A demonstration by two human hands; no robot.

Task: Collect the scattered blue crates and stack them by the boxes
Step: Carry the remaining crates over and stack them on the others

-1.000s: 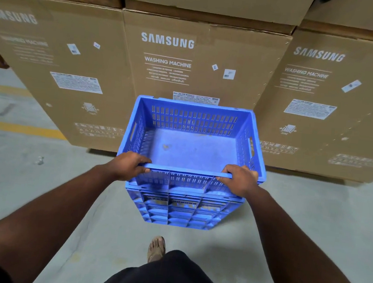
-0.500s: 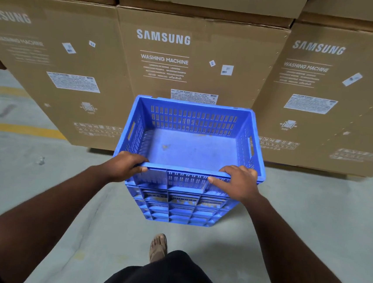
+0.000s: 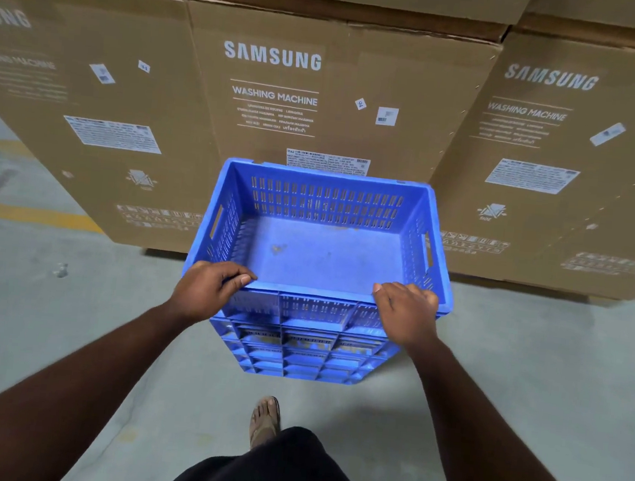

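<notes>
Left hand (image 3: 210, 292) and right hand (image 3: 406, 313) grip the near rim of the empty top crate (image 3: 326, 256), stacked just beyond them by the boxes (image 3: 277, 81); stiff, light plastic, probably easiest carried by its side slots (image 3: 217, 221)

The blue plastic top crate (image 3: 322, 256) sits on the blue plastic crate stack (image 3: 297, 354). Brown cardboard boxes (image 3: 401, 74) stand behind, at 12 o'clock.

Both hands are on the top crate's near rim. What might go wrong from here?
The left hand and right hand hold the top crate only by its near rim, so its far side may sit crooked on the crates below. The foot stands close; a toppling stack could strike it.
</notes>
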